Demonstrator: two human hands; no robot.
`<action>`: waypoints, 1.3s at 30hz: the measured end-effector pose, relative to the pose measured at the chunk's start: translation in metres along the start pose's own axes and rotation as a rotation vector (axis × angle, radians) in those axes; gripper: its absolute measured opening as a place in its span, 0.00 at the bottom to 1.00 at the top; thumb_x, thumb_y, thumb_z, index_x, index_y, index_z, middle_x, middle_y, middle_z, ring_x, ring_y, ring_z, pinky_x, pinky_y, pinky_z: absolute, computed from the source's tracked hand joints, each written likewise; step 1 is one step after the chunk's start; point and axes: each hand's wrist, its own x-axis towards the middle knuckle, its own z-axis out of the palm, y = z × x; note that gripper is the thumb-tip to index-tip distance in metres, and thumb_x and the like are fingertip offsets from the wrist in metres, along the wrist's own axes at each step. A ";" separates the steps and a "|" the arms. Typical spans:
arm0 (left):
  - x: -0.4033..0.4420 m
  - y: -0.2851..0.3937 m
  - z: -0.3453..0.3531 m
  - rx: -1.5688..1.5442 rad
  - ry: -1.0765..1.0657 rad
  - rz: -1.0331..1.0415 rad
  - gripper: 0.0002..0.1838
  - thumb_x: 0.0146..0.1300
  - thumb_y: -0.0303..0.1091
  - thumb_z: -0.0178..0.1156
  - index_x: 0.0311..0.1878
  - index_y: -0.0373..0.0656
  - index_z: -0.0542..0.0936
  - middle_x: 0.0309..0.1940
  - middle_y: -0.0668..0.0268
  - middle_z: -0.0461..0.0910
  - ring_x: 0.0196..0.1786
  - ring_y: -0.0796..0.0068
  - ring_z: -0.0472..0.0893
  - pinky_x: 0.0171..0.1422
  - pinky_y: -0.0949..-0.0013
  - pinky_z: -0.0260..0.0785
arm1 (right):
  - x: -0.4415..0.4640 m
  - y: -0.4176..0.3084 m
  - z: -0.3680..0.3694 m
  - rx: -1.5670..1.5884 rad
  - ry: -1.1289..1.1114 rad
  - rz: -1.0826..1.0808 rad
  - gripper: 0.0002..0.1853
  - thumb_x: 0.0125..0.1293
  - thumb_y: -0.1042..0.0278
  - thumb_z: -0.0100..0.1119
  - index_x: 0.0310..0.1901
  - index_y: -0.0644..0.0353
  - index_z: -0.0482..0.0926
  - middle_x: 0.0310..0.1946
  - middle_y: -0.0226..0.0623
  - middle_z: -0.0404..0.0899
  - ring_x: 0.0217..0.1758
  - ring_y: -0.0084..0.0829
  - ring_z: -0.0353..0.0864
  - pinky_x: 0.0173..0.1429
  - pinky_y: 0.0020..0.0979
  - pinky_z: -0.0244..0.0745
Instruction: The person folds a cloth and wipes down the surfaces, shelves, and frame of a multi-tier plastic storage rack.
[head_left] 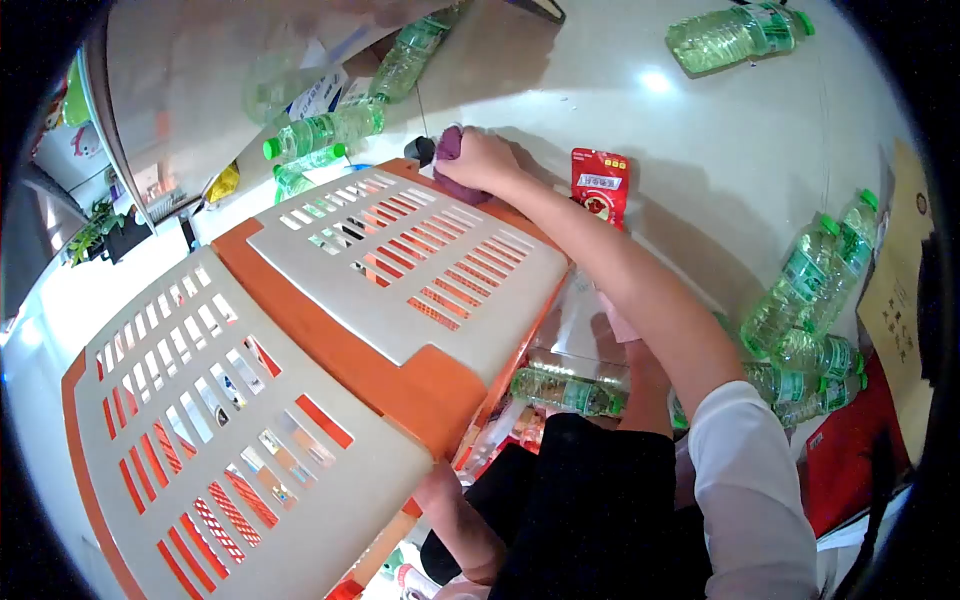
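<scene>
A large orange and grey plastic piece with two slatted panels fills the left and middle of the view. My right hand is closed around a bunched purple cloth at the far edge of the upper panel. The cloth touches the orange rim there. Down at the near edge of the lower panel is my left hand; its fingers are hidden by the plastic, so its grip does not show. Beside my right forearm, a red pouch lies on the floor.
Clear plastic bottles with green caps lie at the back left, such as this bottle. Another bottle lies far right, and several stand or lie near a bottle at right. A cardboard piece and red item flank them.
</scene>
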 end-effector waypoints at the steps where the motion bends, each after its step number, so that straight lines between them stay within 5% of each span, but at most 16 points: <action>1: 0.001 -0.002 -0.002 0.125 -0.019 0.122 0.22 0.62 0.36 0.49 0.58 0.40 0.65 0.51 0.60 0.70 0.49 0.68 0.73 0.48 0.69 0.69 | 0.002 -0.007 0.000 0.054 -0.016 0.034 0.27 0.45 0.50 0.60 0.42 0.64 0.75 0.40 0.48 0.77 0.44 0.42 0.77 0.47 0.37 0.73; 5: -0.006 0.006 -0.008 0.496 0.024 0.520 0.23 0.60 0.35 0.51 0.58 0.39 0.64 0.51 0.61 0.70 0.50 0.68 0.72 0.46 0.71 0.69 | 0.012 -0.047 -0.008 -0.054 -0.224 0.016 0.28 0.38 0.49 0.61 0.40 0.63 0.77 0.39 0.48 0.77 0.42 0.41 0.79 0.48 0.34 0.72; 9: -0.008 0.004 -0.007 0.398 0.000 0.428 0.23 0.60 0.35 0.51 0.58 0.39 0.65 0.51 0.61 0.70 0.50 0.68 0.72 0.45 0.71 0.69 | 0.024 -0.091 0.007 -0.207 -0.159 -0.064 0.18 0.41 0.60 0.60 0.35 0.60 0.80 0.35 0.45 0.79 0.41 0.39 0.79 0.48 0.34 0.72; 15: -0.009 0.001 -0.006 0.362 -0.008 0.401 0.22 0.60 0.35 0.51 0.58 0.39 0.65 0.51 0.61 0.70 0.50 0.68 0.72 0.45 0.71 0.69 | -0.005 -0.191 0.008 0.224 -0.127 -0.509 0.10 0.39 0.67 0.57 0.27 0.55 0.79 0.29 0.44 0.79 0.35 0.39 0.79 0.41 0.36 0.74; 18: -0.008 0.000 -0.005 0.351 -0.013 0.398 0.22 0.60 0.35 0.51 0.58 0.39 0.65 0.51 0.61 0.70 0.50 0.68 0.72 0.45 0.71 0.69 | -0.022 -0.224 0.007 0.269 -0.099 -0.751 0.11 0.39 0.67 0.56 0.27 0.61 0.78 0.26 0.46 0.78 0.33 0.44 0.78 0.39 0.38 0.73; 25: -0.009 -0.002 -0.002 0.341 -0.019 0.382 0.22 0.60 0.35 0.51 0.57 0.39 0.65 0.51 0.61 0.70 0.50 0.68 0.72 0.45 0.71 0.69 | -0.090 -0.170 -0.041 0.547 -0.186 -0.979 0.08 0.45 0.71 0.57 0.30 0.57 0.81 0.24 0.41 0.76 0.34 0.40 0.74 0.43 0.37 0.67; 33: -0.007 -0.001 -0.001 0.322 -0.016 0.368 0.22 0.60 0.35 0.51 0.57 0.39 0.65 0.51 0.61 0.70 0.50 0.68 0.72 0.45 0.72 0.69 | -0.150 -0.103 -0.116 0.303 -0.408 -0.873 0.12 0.44 0.78 0.57 0.33 0.56 0.82 0.39 0.38 0.74 0.47 0.38 0.69 0.53 0.35 0.64; 36: -0.007 -0.003 0.000 0.317 -0.018 0.363 0.22 0.60 0.35 0.51 0.57 0.39 0.65 0.51 0.61 0.70 0.50 0.69 0.72 0.45 0.72 0.69 | -0.151 -0.113 -0.100 0.066 -0.240 -0.853 0.13 0.45 0.79 0.57 0.34 0.55 0.82 0.41 0.38 0.73 0.48 0.37 0.67 0.53 0.32 0.64; 39: -0.009 -0.005 -0.001 0.319 -0.021 0.362 0.22 0.60 0.35 0.51 0.57 0.39 0.65 0.51 0.61 0.70 0.50 0.69 0.72 0.45 0.72 0.69 | -0.115 -0.122 -0.070 0.261 -0.180 -0.934 0.13 0.46 0.81 0.55 0.34 0.55 0.82 0.41 0.39 0.72 0.49 0.36 0.67 0.53 0.30 0.63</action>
